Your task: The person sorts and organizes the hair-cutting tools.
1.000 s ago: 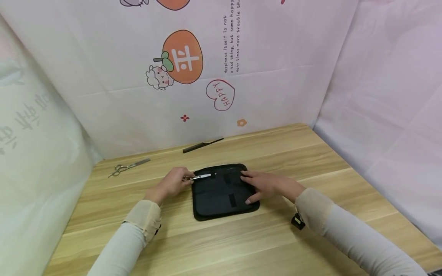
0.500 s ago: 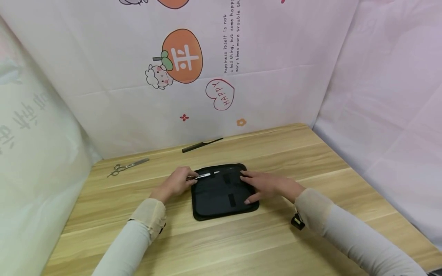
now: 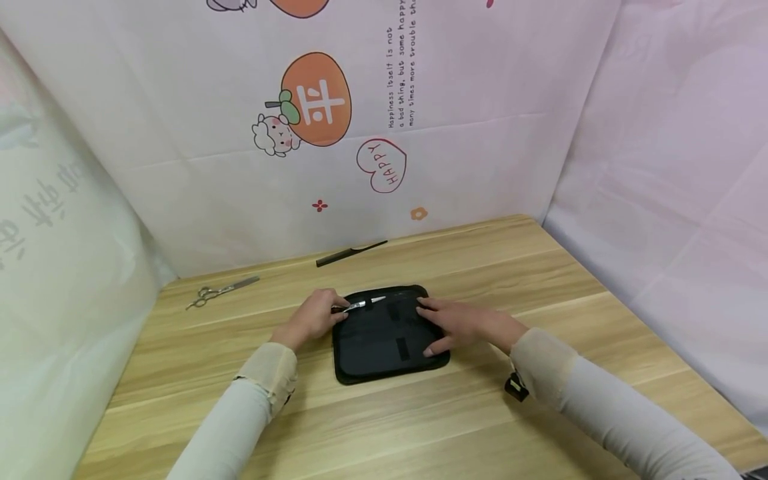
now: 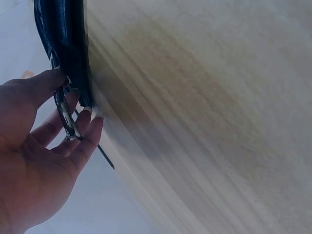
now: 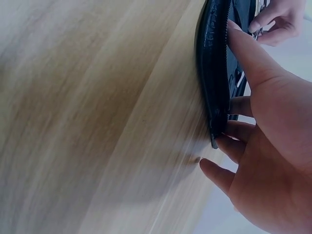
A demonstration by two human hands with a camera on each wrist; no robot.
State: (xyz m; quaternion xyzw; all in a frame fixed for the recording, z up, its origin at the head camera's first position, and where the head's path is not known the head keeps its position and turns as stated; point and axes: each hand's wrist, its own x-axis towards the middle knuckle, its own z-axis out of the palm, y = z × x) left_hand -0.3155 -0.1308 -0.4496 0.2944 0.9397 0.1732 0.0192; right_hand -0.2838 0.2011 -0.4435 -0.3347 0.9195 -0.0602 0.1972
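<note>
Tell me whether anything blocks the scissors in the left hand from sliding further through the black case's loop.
Nothing visible blocks them. The silver scissors already pass through the black loop, with bare black zippered case just beyond their tip. The right hand rests farther along, at the case's right edge, apart from the tip.

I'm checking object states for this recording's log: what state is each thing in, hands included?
Black case: lying flat, straps facing up
Held scissors: blades look closed, passing under one strap
Left hand: pinching the held scissors' handles
Right hand: fingers spread, touching the case
Other scissors: lying untouched, blades look closed
Comb: lying flat, untouched
</note>
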